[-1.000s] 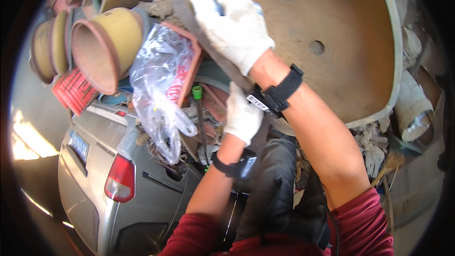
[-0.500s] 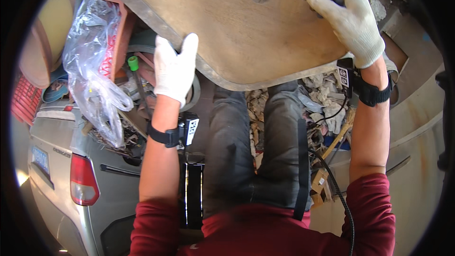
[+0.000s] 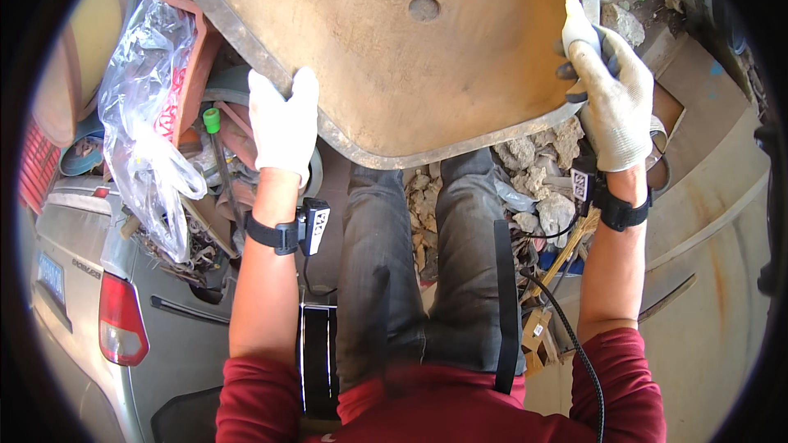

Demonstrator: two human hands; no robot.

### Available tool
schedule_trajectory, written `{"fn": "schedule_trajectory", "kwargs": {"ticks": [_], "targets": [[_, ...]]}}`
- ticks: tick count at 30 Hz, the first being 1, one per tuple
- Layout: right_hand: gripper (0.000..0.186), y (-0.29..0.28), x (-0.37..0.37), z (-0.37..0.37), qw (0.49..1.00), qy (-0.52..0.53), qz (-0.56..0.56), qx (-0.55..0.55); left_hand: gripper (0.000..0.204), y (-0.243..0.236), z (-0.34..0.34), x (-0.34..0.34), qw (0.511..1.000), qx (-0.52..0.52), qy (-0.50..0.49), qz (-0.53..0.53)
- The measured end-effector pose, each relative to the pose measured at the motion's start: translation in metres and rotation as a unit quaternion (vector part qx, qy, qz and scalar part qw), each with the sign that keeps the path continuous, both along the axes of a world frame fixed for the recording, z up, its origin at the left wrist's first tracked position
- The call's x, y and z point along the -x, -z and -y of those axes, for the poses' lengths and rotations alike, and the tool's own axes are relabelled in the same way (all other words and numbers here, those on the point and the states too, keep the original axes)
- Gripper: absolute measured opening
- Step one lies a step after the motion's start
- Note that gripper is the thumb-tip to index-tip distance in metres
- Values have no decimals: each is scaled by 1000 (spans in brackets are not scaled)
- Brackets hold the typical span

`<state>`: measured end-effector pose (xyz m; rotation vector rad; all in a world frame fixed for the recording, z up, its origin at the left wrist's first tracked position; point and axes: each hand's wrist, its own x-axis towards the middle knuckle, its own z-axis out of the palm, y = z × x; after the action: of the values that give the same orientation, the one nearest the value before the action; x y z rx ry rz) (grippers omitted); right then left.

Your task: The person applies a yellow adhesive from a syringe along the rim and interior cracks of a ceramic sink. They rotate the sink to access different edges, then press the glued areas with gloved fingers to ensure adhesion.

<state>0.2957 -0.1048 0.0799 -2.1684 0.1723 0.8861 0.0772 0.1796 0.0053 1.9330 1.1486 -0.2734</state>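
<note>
A large tan basin (image 3: 361, 57) with rounded corners, a round hole in its bottom and a grey rim lies tilted before me. My left hand (image 3: 283, 123), in a white knit glove, grips its left rim, thumb on the rim and fingers at the outside. Above the right edge of the basin, my gloved right hand (image 3: 611, 98) is wrapped around a white squeeze bottle (image 3: 579, 31) with a thin yellow nozzle pointing up and away. The glove's fingertips are dark. Whether the right hand also touches the rim I cannot tell.
Broken rubble (image 3: 533, 172) lies beyond my knees and under the basin. At left are a clear plastic bag (image 3: 148, 90), a terracotta planter (image 3: 199, 57), a green-topped rod (image 3: 213, 123) and a silver car (image 3: 180, 238). Wooden strips (image 3: 570, 254) and a pale curved panel (image 3: 706, 279) stand right.
My right hand has moved from over the basin to its right edge, turning the bottle upright so the yellow nozzle shows. The left hand still holds the rim; the whole view has shifted slightly.
</note>
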Motion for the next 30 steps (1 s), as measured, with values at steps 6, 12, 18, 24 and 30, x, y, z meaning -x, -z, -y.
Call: {"fn": "schedule_trajectory", "kwargs": {"ticks": [6, 12, 18, 24, 30], "targets": [[32, 3, 33, -15, 997, 45, -61, 5, 64, -1, 13, -5, 995, -98, 20, -29], [28, 12, 84, -28, 994, -78, -75, 7, 53, 6, 25, -12, 991, -57, -108, 50], [28, 20, 121, -37, 994, -87, -58, -35, 52, 13, 24, -7, 990, -73, -102, 60], [29, 30, 131, -35, 995, -84, 0, -55, 53, 18, 25, -7, 988, -73, -117, 76], [27, 30, 130, -43, 997, -29, -51, -44, 54, 19, 24, -7, 987, -77, -111, 82]]}}
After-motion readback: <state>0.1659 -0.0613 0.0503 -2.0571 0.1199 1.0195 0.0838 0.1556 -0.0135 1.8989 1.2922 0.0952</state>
